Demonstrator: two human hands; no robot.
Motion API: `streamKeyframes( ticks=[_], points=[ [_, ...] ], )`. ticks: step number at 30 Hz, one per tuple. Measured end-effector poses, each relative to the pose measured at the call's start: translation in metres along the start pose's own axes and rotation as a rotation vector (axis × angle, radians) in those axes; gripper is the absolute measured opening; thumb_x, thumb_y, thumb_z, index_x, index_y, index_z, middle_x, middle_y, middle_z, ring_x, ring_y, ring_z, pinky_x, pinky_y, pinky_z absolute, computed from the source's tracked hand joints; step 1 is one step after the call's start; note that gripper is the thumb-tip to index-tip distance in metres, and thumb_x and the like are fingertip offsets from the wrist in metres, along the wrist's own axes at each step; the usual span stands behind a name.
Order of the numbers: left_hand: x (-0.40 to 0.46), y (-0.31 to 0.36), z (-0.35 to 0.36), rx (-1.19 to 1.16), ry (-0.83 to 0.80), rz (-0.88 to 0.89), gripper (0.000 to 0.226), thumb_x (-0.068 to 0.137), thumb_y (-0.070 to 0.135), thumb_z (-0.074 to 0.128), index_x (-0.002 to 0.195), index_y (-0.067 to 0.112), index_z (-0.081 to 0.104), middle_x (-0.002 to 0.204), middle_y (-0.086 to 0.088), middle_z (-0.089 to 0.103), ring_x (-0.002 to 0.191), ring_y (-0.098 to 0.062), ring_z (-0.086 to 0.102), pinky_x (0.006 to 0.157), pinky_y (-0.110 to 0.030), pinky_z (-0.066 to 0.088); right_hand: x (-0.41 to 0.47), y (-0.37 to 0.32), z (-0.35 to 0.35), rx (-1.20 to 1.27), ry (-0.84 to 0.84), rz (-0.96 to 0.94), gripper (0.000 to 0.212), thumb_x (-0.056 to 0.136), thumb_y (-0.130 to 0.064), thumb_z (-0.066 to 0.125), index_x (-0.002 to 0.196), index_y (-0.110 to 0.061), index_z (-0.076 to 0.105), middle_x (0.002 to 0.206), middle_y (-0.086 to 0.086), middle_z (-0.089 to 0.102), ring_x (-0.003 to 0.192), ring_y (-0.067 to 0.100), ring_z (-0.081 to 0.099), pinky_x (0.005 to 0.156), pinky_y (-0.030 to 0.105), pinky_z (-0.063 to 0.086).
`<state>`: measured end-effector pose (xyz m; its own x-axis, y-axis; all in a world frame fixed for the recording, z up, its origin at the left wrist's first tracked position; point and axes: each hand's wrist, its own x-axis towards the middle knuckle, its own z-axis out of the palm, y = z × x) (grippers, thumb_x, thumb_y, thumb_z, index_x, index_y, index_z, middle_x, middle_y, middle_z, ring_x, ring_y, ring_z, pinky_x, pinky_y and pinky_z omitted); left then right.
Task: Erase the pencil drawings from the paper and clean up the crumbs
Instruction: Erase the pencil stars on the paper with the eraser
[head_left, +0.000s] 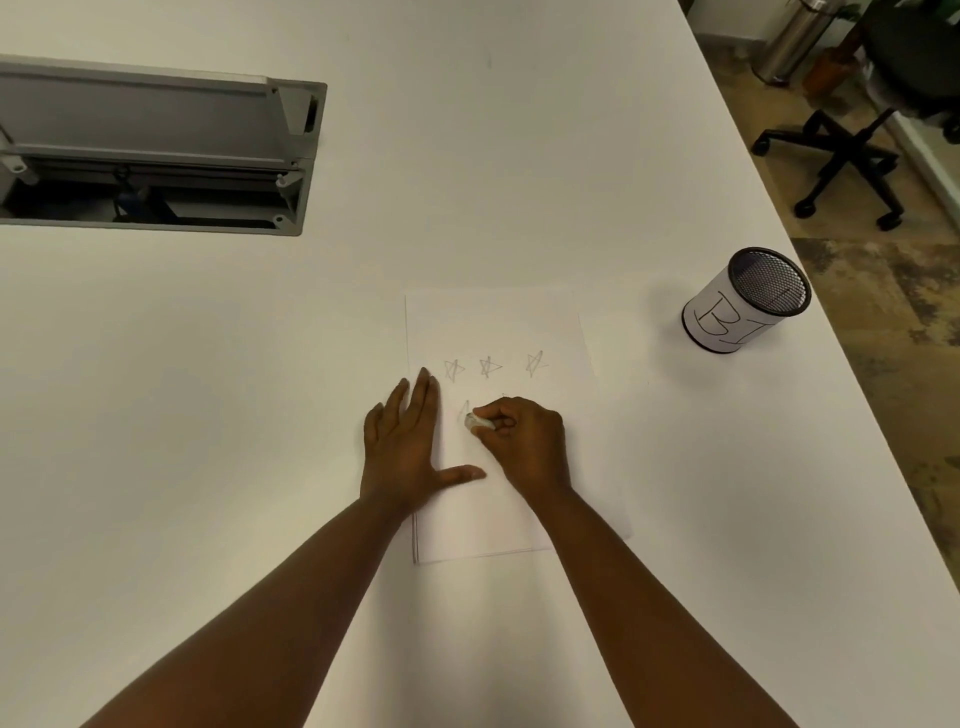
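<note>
White paper (498, 332) flat on white worktop (208, 364), left hand (402, 447) pressing its left edge with straight fingers, right hand (524, 441) pinching eraser (478, 422) against faint pencil mark, three pencil stars (488, 367) just beyond

A smooth, matt white table top (208, 415) carries a thin sheet of matt white paper (493, 322) marked with grey pencil stars (488, 367). A small, dull whitish eraser (475, 421) looks soft and rubbery. The round black cup (748, 301) is of fine wire mesh, wrapped in a plain white paper label. Set into the table, a grey hatch (156, 150) has the brushed, satin look of metal. On the mottled carpet (893, 322) stand a shiny steel bin (795, 41) and a black plastic chair base (841, 156).
</note>
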<state>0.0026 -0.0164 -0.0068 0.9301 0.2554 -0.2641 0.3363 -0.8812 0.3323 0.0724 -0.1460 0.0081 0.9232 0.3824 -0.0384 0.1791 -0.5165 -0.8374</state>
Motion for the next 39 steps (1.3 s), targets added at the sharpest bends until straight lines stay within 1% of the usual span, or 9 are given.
streamKeyframes(
  ticks=[3, 7, 12, 17, 19, 25, 31, 35, 39],
  points=[
    [0.002, -0.003, 0.005, 0.048, 0.003, 0.028, 0.136, 0.037, 0.095, -0.017, 0.148, 0.016, -0.011, 0.146, 0.009, -0.028, 0.138, -0.012, -0.024, 0.115, -0.041, -0.010, -0.008, -0.004, 0.011, -0.038, -0.055, -0.040, 0.006, 0.078, -0.013, 0.070, 0.083, -0.009, 0.071, 0.083, 0.005, 0.072, 0.074, 0.013, 0.065, 0.070, 0.029, 0.056],
    [0.004, -0.004, 0.004, 0.104, -0.032, 0.037, 0.135, 0.034, 0.091, -0.026, 0.145, 0.015, -0.018, 0.143, 0.005, -0.034, 0.134, -0.015, -0.031, 0.111, -0.045, -0.017, -0.008, -0.002, 0.014, -0.094, -0.073, -0.112, 0.004, 0.079, -0.010, 0.067, 0.081, -0.006, 0.069, 0.081, 0.009, 0.070, 0.076, 0.021, 0.064, 0.071, 0.040, 0.055],
    [0.004, -0.004, 0.004, 0.098, -0.051, 0.035, 0.123, 0.036, 0.093, -0.023, 0.135, 0.020, -0.029, 0.144, 0.004, -0.033, 0.134, -0.017, -0.031, 0.110, -0.050, -0.018, 0.007, -0.004, 0.012, -0.178, -0.009, -0.144, 0.010, 0.079, -0.011, 0.068, 0.081, -0.001, 0.068, 0.081, 0.015, 0.070, 0.075, 0.027, 0.064, 0.069, 0.042, 0.055],
    [0.004, -0.003, 0.003, 0.113, -0.067, 0.032, 0.123, 0.034, 0.092, -0.024, 0.133, 0.019, -0.032, 0.142, 0.006, -0.036, 0.132, -0.014, -0.033, 0.108, -0.052, -0.020, 0.028, -0.007, 0.007, -0.204, 0.048, -0.106, 0.013, 0.081, -0.013, 0.066, 0.088, -0.003, 0.069, 0.090, 0.014, 0.070, 0.084, 0.025, 0.064, 0.076, 0.027, 0.049],
    [0.005, -0.003, 0.003, 0.104, -0.070, 0.031, 0.123, 0.033, 0.092, -0.024, 0.133, 0.020, -0.033, 0.141, 0.006, -0.037, 0.131, -0.014, -0.034, 0.108, -0.052, -0.021, 0.031, -0.009, 0.007, -0.200, 0.055, -0.072, 0.016, 0.081, -0.015, 0.067, 0.091, -0.003, 0.069, 0.094, 0.013, 0.071, 0.087, 0.023, 0.065, 0.078, 0.026, 0.048],
    [0.005, -0.002, 0.002, 0.126, -0.100, 0.037, 0.127, 0.029, 0.090, -0.029, 0.132, 0.018, -0.034, 0.141, 0.003, -0.039, 0.132, -0.018, -0.035, 0.106, -0.052, -0.021, 0.005, -0.011, 0.013, -0.122, -0.036, -0.058, 0.014, 0.077, -0.013, 0.071, 0.089, -0.005, 0.072, 0.088, 0.010, 0.073, 0.078, 0.016, 0.065, 0.074, 0.025, 0.052],
    [0.006, -0.002, 0.001, 0.120, -0.104, 0.032, 0.124, 0.031, 0.091, -0.026, 0.131, 0.020, -0.035, 0.141, 0.004, -0.039, 0.131, -0.016, -0.036, 0.107, -0.053, -0.020, 0.022, -0.016, 0.010, -0.157, -0.024, -0.063, 0.013, 0.080, -0.014, 0.068, 0.088, -0.004, 0.071, 0.090, 0.012, 0.072, 0.082, 0.021, 0.065, 0.077, 0.032, 0.054],
    [0.006, -0.002, 0.001, 0.119, -0.102, 0.027, 0.124, 0.030, 0.092, -0.025, 0.130, 0.020, -0.036, 0.139, 0.005, -0.040, 0.130, -0.014, -0.036, 0.106, -0.053, -0.021, 0.032, -0.021, 0.007, -0.175, 0.011, -0.029, 0.014, 0.080, -0.012, 0.068, 0.088, -0.002, 0.070, 0.089, 0.012, 0.073, 0.081, 0.019, 0.065, 0.076, 0.025, 0.050],
    [0.006, -0.002, 0.002, 0.122, -0.107, 0.024, 0.125, 0.031, 0.092, -0.025, 0.131, 0.018, -0.036, 0.139, 0.005, -0.041, 0.130, -0.015, -0.037, 0.107, -0.054, -0.020, 0.020, -0.019, 0.006, -0.154, -0.034, 0.011, 0.014, 0.079, -0.014, 0.069, 0.084, -0.001, 0.071, 0.082, 0.011, 0.073, 0.071, 0.008, 0.057, 0.071, 0.022, 0.050]
  ],
)
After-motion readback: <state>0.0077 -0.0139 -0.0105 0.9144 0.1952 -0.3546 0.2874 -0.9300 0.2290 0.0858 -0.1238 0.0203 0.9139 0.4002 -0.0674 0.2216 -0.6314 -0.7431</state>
